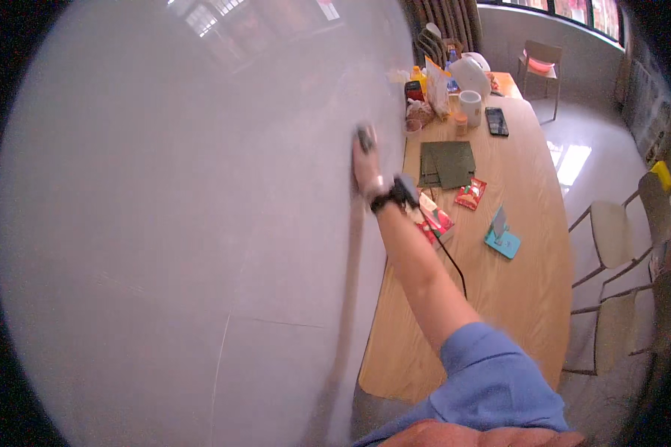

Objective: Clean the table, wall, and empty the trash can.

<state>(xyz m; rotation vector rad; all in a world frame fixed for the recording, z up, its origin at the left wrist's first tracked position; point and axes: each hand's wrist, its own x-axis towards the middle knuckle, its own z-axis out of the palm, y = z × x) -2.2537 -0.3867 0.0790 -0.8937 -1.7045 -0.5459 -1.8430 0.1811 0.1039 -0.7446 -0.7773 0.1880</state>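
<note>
My right hand (367, 162), blurred, reaches out past the long side of a wooden table (528, 279), beside a large pale glossy surface. Its fingers are closed around a small dark object (364, 138) whose kind cannot be told. A black band with a boxy device (405, 191) sits on the wrist. Under the forearm lie red printed packs (437, 220), partly hidden, and a black cable (457, 268). Nearby on the table are dark green sheets (447, 163), a small red packet (471, 194) and a turquoise phone stand (503, 237). My left hand is out of view.
Toward the table's far end stand a white mug (470, 106), an orange-toned jar (460, 124), a black smartphone (496, 122), a clear cup (412, 127) and bags. Chairs (612, 232) line the right side; another chair (542, 61) holds a pink basin. The pale glossy surface (173, 195) fills the left.
</note>
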